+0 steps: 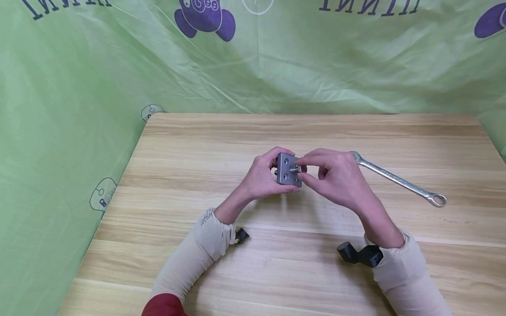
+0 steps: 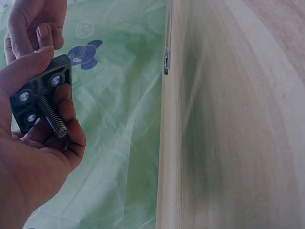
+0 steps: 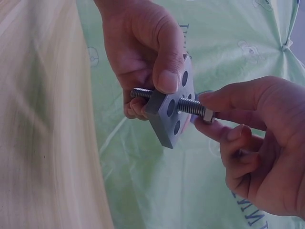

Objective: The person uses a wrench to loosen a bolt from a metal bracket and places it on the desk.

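Observation:
My left hand (image 1: 262,175) grips a small grey metal plate (image 1: 281,169) by its edges, holding it up above the table. Several round holes show in the plate's face. Through its middle runs a threaded bolt (image 3: 191,106); in the right wrist view the hex head stands clear of the plate on the right hand's side. The bolt's threaded end (image 2: 51,117) sticks out of the back, beside the left fingers. My right hand (image 1: 340,177) pinches the bolt head between its fingertips, which partly cover it.
A combination wrench (image 1: 397,177) lies on the wooden table (image 1: 197,140) to the right, its far end partly behind the right hand. Green printed cloth (image 1: 257,79) hangs behind and to the left of the table. Black wrist devices (image 1: 359,255) jut from the sleeves.

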A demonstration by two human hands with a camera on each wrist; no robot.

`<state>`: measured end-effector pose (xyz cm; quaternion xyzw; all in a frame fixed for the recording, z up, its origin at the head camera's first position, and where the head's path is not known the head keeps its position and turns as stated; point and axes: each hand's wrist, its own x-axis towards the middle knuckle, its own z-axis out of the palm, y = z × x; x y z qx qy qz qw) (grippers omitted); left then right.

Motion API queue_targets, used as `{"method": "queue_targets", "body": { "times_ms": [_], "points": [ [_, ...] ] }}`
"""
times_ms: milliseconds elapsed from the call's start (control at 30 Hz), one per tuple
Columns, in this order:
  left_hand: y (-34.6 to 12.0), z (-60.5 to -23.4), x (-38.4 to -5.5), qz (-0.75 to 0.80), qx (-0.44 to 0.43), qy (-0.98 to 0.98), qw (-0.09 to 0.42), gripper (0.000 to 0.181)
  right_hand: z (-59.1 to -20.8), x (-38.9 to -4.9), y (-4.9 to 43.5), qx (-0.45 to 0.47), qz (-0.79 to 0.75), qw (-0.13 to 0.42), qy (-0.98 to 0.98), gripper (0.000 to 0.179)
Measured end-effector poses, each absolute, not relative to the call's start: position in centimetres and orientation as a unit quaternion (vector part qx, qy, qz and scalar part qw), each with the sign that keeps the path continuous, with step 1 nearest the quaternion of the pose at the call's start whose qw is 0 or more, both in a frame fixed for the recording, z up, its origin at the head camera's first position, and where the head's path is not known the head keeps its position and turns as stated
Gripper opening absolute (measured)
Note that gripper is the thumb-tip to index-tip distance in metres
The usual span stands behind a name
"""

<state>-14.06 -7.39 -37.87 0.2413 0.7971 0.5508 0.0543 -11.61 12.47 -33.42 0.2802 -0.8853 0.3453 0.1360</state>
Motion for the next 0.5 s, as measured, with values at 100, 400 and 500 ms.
{"method": "queue_targets", "body": {
  "times_ms": [100, 400, 500],
  "points": [
    [-7.37, -37.87, -14.06, 0.551, 0.241, 0.797, 0.056, 0.071, -33.45, -11.65, 12.44, 0.294, 0.342, 0.142, -0.881, 0.023],
    [-7.3, -37.97, -14.07, 0.549, 0.246, 0.797, 0.054, 0.071, -33.48, -11.67, 12.37, 0.322, 0.338, 0.147, -0.872, 0.025],
    [-7.31, -38.02, -14.05, 0.547, 0.245, 0.799, 0.053, 0.071, -33.5, -11.65, 12.38, 0.325, 0.34, 0.145, -0.87, 0.026]
  ]
}}
